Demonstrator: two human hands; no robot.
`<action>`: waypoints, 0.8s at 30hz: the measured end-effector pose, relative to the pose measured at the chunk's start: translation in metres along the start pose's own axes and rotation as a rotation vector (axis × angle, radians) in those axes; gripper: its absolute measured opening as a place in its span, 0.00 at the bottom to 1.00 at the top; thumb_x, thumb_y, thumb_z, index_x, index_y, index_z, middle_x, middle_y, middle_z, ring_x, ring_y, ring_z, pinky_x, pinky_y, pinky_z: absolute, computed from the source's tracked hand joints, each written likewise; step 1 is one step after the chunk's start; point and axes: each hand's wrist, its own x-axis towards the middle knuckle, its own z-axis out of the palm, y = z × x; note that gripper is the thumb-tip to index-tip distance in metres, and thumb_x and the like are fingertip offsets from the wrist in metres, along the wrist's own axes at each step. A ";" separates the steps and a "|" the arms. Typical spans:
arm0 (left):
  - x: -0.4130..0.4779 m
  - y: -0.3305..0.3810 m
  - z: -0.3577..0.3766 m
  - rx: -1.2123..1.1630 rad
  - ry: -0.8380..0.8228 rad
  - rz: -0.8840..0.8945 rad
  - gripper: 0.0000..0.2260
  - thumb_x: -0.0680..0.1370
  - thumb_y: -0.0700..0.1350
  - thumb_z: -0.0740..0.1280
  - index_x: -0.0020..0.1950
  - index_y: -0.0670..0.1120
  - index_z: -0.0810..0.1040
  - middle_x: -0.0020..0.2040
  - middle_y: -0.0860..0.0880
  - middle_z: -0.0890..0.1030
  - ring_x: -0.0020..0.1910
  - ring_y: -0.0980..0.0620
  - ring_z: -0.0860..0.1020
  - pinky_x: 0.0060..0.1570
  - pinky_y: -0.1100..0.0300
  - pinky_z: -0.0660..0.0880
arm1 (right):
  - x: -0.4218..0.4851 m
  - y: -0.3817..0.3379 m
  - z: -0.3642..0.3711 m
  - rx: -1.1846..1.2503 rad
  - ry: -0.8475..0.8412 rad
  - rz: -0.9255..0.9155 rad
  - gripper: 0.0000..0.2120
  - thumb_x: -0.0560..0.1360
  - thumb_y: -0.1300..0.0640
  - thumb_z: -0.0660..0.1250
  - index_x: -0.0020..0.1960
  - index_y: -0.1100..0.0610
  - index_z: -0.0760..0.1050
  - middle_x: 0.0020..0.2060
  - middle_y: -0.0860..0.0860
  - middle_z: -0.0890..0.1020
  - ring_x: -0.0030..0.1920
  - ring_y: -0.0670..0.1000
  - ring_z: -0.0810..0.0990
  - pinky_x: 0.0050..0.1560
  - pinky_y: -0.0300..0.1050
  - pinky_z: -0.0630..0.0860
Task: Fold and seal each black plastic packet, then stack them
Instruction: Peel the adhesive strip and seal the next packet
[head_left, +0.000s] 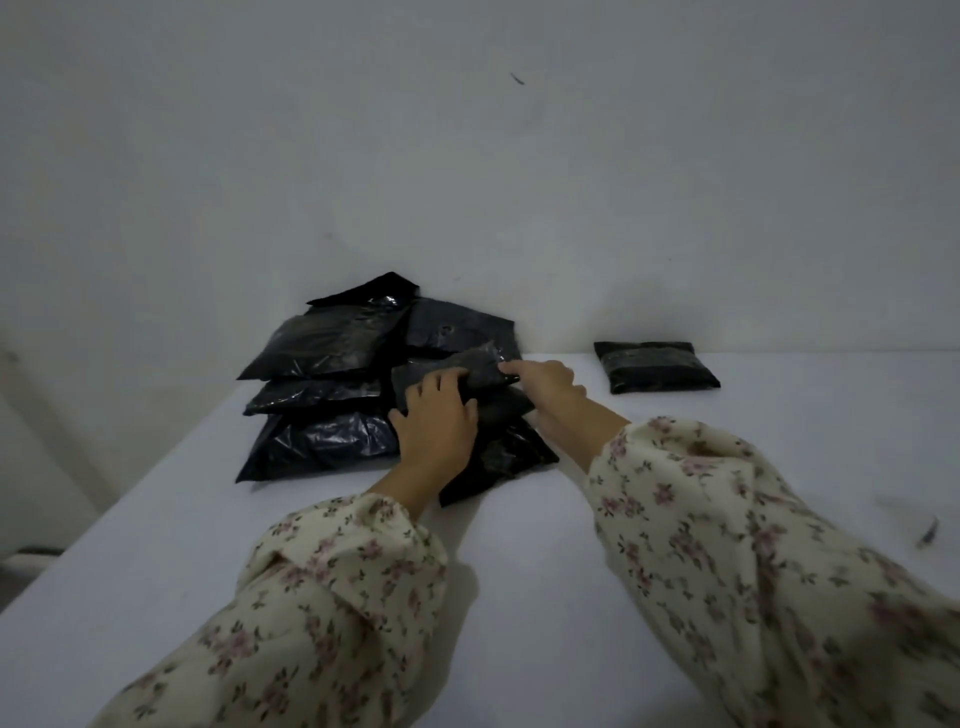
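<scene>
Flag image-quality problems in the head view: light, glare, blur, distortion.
Head view: dim, flat, bluish light, soft shadows on the table; packets in the pile blend together, separated only by faint sheen; left hand and right hand slightly soft; sleeves stretched by the wide angle near the bottom edge; lone packet at right is legible.

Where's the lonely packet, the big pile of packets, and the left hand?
lonely packet (655, 366), head view, middle of its top face.
pile of packets (322, 338), head view, shiny face of the top left packet.
left hand (439, 423), head view, back of the hand.
</scene>
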 end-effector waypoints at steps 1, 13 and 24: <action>0.000 -0.001 -0.003 0.020 0.020 0.019 0.19 0.81 0.51 0.58 0.73 0.53 0.62 0.72 0.50 0.65 0.70 0.45 0.62 0.65 0.42 0.60 | -0.001 -0.003 -0.002 0.045 0.008 -0.013 0.25 0.74 0.44 0.67 0.63 0.60 0.71 0.60 0.55 0.69 0.64 0.59 0.64 0.51 0.43 0.66; -0.008 0.008 -0.061 -0.573 -0.039 0.102 0.15 0.76 0.50 0.69 0.60 0.47 0.77 0.51 0.46 0.80 0.49 0.48 0.78 0.52 0.52 0.77 | -0.058 -0.007 -0.064 0.247 -0.232 -0.221 0.34 0.70 0.36 0.67 0.71 0.47 0.60 0.67 0.49 0.68 0.66 0.53 0.67 0.63 0.53 0.64; -0.036 0.000 -0.085 -1.082 -0.552 -0.122 0.11 0.77 0.46 0.67 0.58 0.45 0.77 0.49 0.46 0.82 0.44 0.51 0.82 0.39 0.60 0.80 | -0.093 0.013 -0.068 0.548 -0.462 -0.069 0.12 0.74 0.53 0.70 0.55 0.56 0.76 0.51 0.54 0.79 0.50 0.55 0.79 0.47 0.47 0.78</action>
